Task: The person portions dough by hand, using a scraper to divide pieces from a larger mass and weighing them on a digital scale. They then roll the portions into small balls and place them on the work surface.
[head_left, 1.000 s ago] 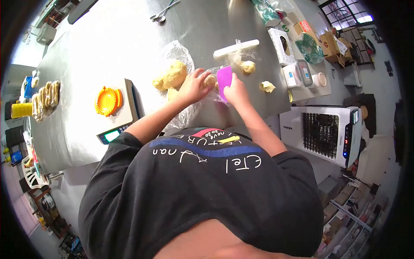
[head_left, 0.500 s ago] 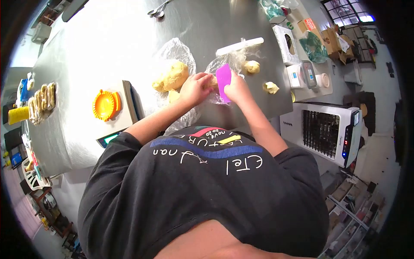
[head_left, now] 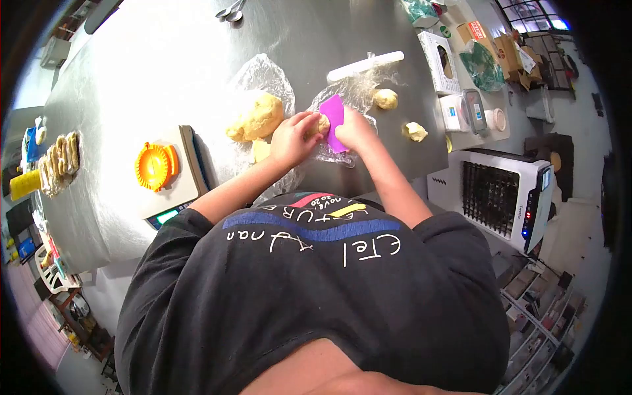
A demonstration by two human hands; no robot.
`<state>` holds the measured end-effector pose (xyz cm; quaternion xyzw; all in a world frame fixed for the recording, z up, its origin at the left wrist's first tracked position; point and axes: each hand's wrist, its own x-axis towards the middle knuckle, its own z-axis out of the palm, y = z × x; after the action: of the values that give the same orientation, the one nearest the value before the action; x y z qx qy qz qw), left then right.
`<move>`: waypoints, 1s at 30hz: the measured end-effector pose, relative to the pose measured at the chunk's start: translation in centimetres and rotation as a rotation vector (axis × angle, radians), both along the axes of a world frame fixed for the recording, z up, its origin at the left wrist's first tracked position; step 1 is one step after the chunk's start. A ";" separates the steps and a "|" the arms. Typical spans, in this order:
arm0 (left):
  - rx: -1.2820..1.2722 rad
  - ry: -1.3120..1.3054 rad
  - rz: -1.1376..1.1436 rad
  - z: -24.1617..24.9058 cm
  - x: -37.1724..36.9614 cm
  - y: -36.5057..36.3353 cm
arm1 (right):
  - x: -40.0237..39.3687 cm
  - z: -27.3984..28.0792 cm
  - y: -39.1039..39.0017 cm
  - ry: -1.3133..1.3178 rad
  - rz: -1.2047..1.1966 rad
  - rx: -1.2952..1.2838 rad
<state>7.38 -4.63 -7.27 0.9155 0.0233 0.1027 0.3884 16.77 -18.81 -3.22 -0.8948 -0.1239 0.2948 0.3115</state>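
My right hand [head_left: 355, 131] grips a purple scraper [head_left: 333, 122], its blade against a small dough piece [head_left: 322, 125] on plastic film [head_left: 342, 157]. My left hand [head_left: 294, 139] is curled around that dough piece from the left, its fingers partly hiding it. Left of my left hand lies a large lump of yellow dough [head_left: 260, 115] on more clear film, with a smaller flat bit below it. Two small dough pieces sit on the right: a round ball [head_left: 385, 99] and a rougher lump [head_left: 416, 131].
A white rolling pin [head_left: 365, 66] lies beyond my hands. On the left are a scale [head_left: 187, 164] with an orange dumpling mold [head_left: 157, 166], and wrapped items [head_left: 59, 164]. Spoons [head_left: 232, 12] lie at the far edge. Containers [head_left: 454, 113] and an air cooler [head_left: 494, 194] stand right.
The purple scraper and my right hand have moved slightly left, closer to my left hand. The scraper is tilted differently. The whole view has shifted a little.
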 end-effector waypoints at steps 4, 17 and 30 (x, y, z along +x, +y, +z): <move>-0.012 0.006 -0.012 -0.2 0.0 0.1 | -1.4 -1.7 1.1 -0.175 -0.013 -0.118; 0.015 0.041 -0.050 0.7 -0.3 0.4 | -1.7 -3.0 0.3 -0.257 0.009 -0.007; 0.013 0.062 -0.074 0.0 -0.1 0.5 | 0.3 -1.6 -2.5 -0.294 0.046 -0.016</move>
<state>7.28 -4.10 -7.24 0.9209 0.0009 0.0601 0.3851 17.12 -21.27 -4.84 -0.9278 -0.1864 0.1685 0.2758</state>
